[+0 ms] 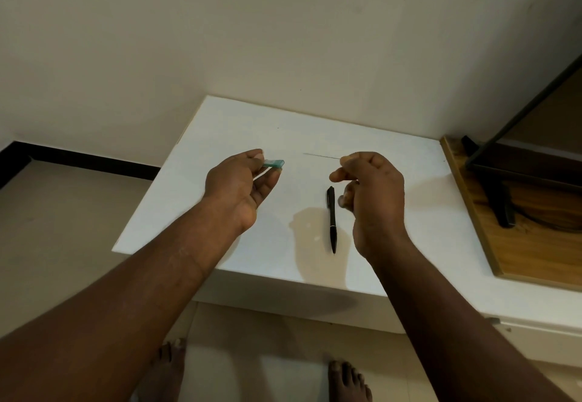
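Hard to make out: a hair-thin grey rod [321, 155], straight, level, held above the white surface [220, 137]; its near end vanishes into the right hand [374, 190], and its material cannot be told. That hand's thumb and forefinger are pinched together on the rod's end, the other fingers curled in toward the palm. The left hand [239, 187] grips a small case [274, 163], thumb on top and fingers beneath, clamped on it; only the case's far end shows, the rest is covered. It is teal, translucent plastic, flat and rectangular, held in the air just left of the rod's free tip, apart from it. Under the right hand a black pen [331, 219] lies on the matte surface, slim, glossy, tip toward me. At the right, a wood-grain board [519, 244] carries a dark stand [500, 203], cut off by the frame edge. Two bare feet [171, 367] on the pale floor [63, 212], toes only in view.
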`<state>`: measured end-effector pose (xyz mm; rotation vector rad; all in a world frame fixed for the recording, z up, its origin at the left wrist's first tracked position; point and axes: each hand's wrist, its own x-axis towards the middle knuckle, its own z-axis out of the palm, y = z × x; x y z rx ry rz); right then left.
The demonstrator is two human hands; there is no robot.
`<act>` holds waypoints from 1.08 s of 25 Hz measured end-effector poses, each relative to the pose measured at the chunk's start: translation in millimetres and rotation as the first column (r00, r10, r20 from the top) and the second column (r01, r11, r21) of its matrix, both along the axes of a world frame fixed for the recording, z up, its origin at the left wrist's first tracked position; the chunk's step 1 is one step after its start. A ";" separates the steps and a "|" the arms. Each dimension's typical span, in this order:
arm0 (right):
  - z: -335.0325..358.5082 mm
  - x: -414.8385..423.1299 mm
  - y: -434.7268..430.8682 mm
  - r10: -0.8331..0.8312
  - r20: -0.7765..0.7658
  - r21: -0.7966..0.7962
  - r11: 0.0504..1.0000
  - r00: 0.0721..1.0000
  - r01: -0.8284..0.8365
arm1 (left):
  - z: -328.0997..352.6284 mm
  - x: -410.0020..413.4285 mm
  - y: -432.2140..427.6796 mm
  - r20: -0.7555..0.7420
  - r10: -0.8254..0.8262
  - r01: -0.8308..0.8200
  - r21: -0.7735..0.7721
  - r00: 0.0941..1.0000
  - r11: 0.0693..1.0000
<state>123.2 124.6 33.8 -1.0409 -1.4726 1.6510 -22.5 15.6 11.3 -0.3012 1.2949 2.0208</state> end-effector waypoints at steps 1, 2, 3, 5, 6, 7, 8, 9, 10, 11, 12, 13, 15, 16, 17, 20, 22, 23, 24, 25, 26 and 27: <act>1.7 0.5 3.6 -0.027 -0.104 -0.254 0.967 0.994 0.000 | 0.3 1.0 -0.4 0.005 -0.017 0.017 0.003 1.000 1.000; 2.7 2.1 6.8 -0.078 -0.185 -0.463 0.886 0.980 -0.017 | 0.3 3.0 -0.2 0.014 -0.046 0.046 0.010 0.999 0.999; 2.3 4.2 9.7 -0.128 -0.232 -0.598 0.801 0.964 -0.037 | 0.4 5.8 -0.1 0.028 -0.085 0.085 0.018 0.996 0.996; -1.8 6.8 13.2 -0.183 -0.276 -0.709 0.702 0.944 -0.071 | 1.8 13.8 1.3 0.057 -0.184 0.183 0.029 0.981 0.983; -3.6 7.0 13.8 -0.190 -0.293 -0.726 0.682 0.937 -0.089 | 2.4 18.4 2.4 0.060 -0.240 0.239 0.027 0.969 0.971; -4.5 6.5 13.7 -0.187 -0.306 -0.734 0.671 0.934 -0.106 | 2.7 22.7 3.3 0.048 -0.297 0.297 0.017 0.954 0.955; -5.0 5.6 13.1 -0.173 -0.316 -0.735 0.666 0.933 -0.125 | 2.5 26.4 4.3 0.026 -0.352 0.352 -0.001 0.936 0.936; -5.5 4.9 12.1 -0.153 -0.324 -0.732 0.666 0.934 -0.145 | 2.1 29.8 4.8 -0.001 -0.401 0.401 -0.023 0.916 0.916; -6.1 4.4 11.1 -0.132 -0.333 -0.728 0.665 0.934 -0.165 | 1.2 32.8 5.5 -0.024 -0.442 0.441 -0.045 0.897 0.896; -7.0 3.8 10.0 -0.115 -0.343 -0.725 0.663 0.932 -0.185 | 0.2 35.7 5.9 -0.043 -0.472 0.468 -0.068 0.881 0.881; -8.0 3.4 9.0 -0.102 -0.353 -0.725 0.658 0.930 -0.203 | -1.2 38.5 6.7 -0.059 -0.489 0.483 -0.098 0.870 0.870; -8.6 2.8 8.0 -0.086 -0.359 -0.724 0.655 0.929 -0.219 | -2.6 41.3 7.2 -0.075 -0.498 0.485 -0.138 0.864 0.863; -9.9 1.1 5.9 -0.042 -0.351 -0.712 0.660 0.935 -0.238 | -5.5 46.6 8.9 -0.111 -0.511 0.480 -0.225 0.852 0.848; -10.7 0.2 4.6 -0.021 -0.340 -0.706 0.667 0.940 -0.240 | -6.9 49.1 9.6 -0.122 -0.519 0.478 -0.254 0.846 0.840; -11.8 -0.4 3.3 -0.002 -0.328 -0.699 0.673 0.945 -0.242 | -7.7 51.0 10.1 -0.123 -0.524 0.479 -0.273 0.843 0.835; -15.1 -2.3 -0.9 0.044 -0.301 -0.684 0.686 0.953 -0.247 | -8.0 52.5 10.3 -0.096 -0.520 0.477 -0.285 0.849 0.831; -16.4 -3.4 -3.8 0.069 -0.292 -0.677 0.690 0.954 -0.257 | -7.2 51.6 9.8 -0.079 -0.522 0.484 -0.281 0.849 0.829; -16.9 -4.2 -5.6 0.081 -0.287 -0.674 0.691 0.955 -0.261 | -6.9 51.5 9.4 -0.077 -0.528 0.488 -0.286 0.846 0.825; -17.3 -4.9 -7.8 0.091 -0.277 -0.670 0.695 0.957 -0.260 | -6.8 51.7 9.1 -0.078 -0.531 0.490 -0.291 0.844 0.821; -17.7 -5.5 -9.9 0.099 -0.262 -0.665 0.703 0.960 -0.254 | -6.6 51.9 9.0 -0.080 -0.530 0.488 -0.293 0.844 0.822; -18.2 -6.2 -12.1 0.104 -0.247 -0.659 0.711 0.963 -0.246 | -6.8 52.0 9.1 -0.083 -0.525 0.483 -0.293 0.847 0.826; -18.7 -6.7 -13.9 0.105 -0.235 -0.655 0.717 0.966 -0.237 | -7.0 51.6 9.4 -0.085 -0.519 0.477 -0.293 0.850 0.829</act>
